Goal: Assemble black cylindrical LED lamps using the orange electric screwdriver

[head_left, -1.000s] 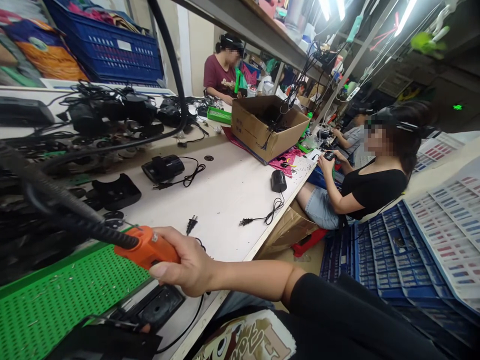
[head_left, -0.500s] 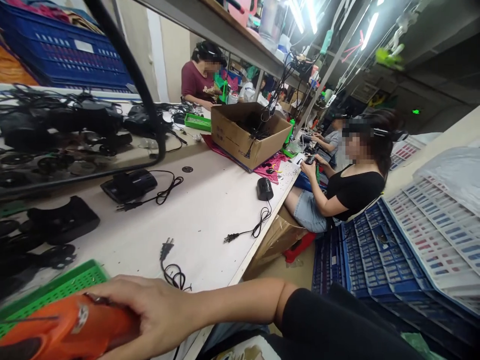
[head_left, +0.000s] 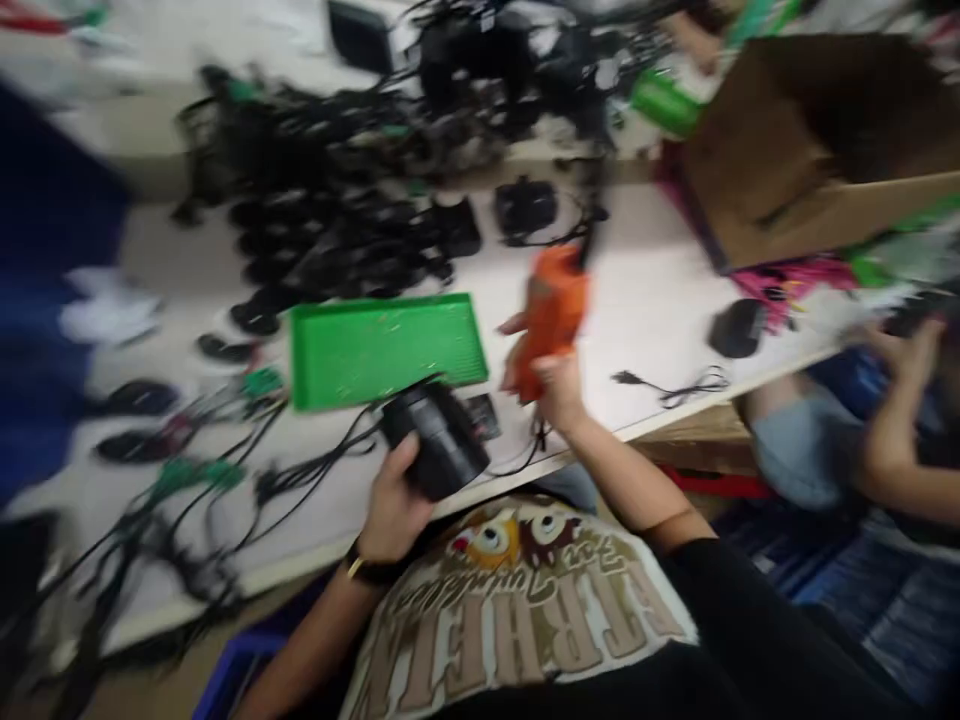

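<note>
My left hand (head_left: 394, 495), with a dark watch band at the wrist, grips a black cylindrical plastic housing (head_left: 435, 440) just inside the table's near edge. My right hand (head_left: 555, 390) is shut around an orange corded electric screwdriver (head_left: 551, 310), held upright over the white table (head_left: 622, 290). Its black cable rises away from the tool. The two hands are close but apart. A small dark flat piece (head_left: 484, 415) lies on the table between them. The frame is blurred, so fine detail on the housing cannot be made out.
A green plastic tray (head_left: 386, 350) lies left of the screwdriver. Beyond it spread black parts and tangled cables (head_left: 337, 230). A cardboard box (head_left: 806, 150) stands at upper right. A co-worker's hand (head_left: 904, 360) is at right, near a black unit (head_left: 739, 328) with a cord.
My view has swung down and left, bringing the green tray and my body into sight. My left hand now shows, holding the black housing. The orange screwdriver is raised upright in my right hand.
</note>
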`<action>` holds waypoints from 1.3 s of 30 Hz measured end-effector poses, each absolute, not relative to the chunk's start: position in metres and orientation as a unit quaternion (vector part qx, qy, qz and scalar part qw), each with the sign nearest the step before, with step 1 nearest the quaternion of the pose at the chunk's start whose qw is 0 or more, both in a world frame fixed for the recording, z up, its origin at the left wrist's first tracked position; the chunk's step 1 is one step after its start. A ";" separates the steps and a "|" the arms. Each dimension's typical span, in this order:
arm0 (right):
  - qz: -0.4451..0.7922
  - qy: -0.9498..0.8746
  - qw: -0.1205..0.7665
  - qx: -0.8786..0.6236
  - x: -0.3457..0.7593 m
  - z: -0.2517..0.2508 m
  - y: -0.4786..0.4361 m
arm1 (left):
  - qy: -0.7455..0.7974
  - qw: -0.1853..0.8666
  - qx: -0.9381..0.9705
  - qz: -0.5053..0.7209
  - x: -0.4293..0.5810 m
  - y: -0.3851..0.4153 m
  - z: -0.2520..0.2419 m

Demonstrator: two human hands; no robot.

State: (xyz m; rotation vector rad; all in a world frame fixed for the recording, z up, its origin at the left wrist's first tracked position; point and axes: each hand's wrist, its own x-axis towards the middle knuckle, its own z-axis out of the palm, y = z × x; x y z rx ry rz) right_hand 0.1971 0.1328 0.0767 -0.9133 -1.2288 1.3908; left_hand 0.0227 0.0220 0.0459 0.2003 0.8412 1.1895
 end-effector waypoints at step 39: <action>0.415 -0.564 0.688 -0.193 0.166 0.091 0.077 | 0.462 0.612 0.097 0.635 0.045 0.019 0.043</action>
